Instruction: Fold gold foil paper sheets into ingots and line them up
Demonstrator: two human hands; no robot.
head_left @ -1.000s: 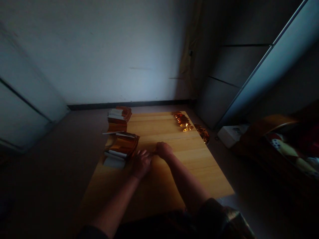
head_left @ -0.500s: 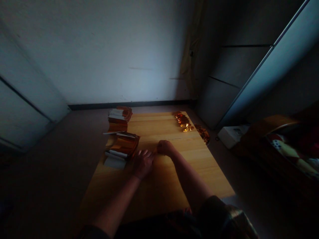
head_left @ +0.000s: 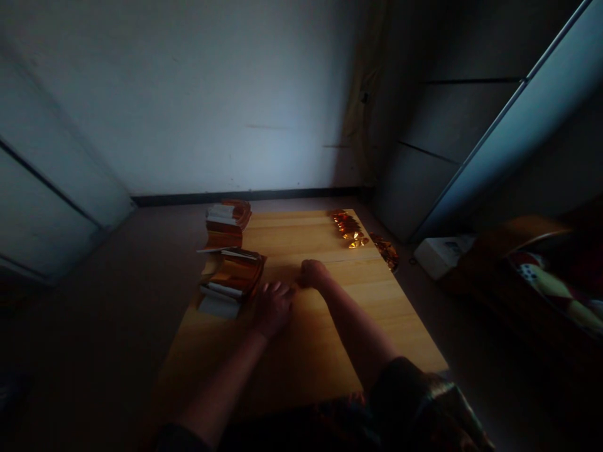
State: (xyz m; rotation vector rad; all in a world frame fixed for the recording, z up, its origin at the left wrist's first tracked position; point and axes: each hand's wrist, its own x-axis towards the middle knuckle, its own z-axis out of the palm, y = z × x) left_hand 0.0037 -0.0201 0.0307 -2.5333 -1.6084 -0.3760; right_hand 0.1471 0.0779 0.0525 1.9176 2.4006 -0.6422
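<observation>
My left hand (head_left: 274,309) lies low on the wooden table (head_left: 377,295), its fingers stretched forward and slightly apart. Just ahead and to the right, my right hand (head_left: 313,274) is closed, knuckles up, close to the tabletop. Whatever its fingers pinch is hidden and too dark to make out. Left of my left hand sits a stack of shiny copper-coloured foil sheets (head_left: 238,271) with pale paper edges. Behind it rests a second foil stack (head_left: 225,235). At the far right of the table a row of folded golden foil pieces (head_left: 348,229) catches the light.
More crumpled-looking foil pieces (head_left: 385,251) sit beyond the table's right edge. A white box (head_left: 440,256) stands on the floor at the right, by a dark wooden piece of furniture (head_left: 532,232). The pale wall (head_left: 211,113) rises behind the table.
My right hand has shifted slightly forward and away from my left hand, which stays nearly in place. The camera view has tilted a little. The foil stacks have not moved.
</observation>
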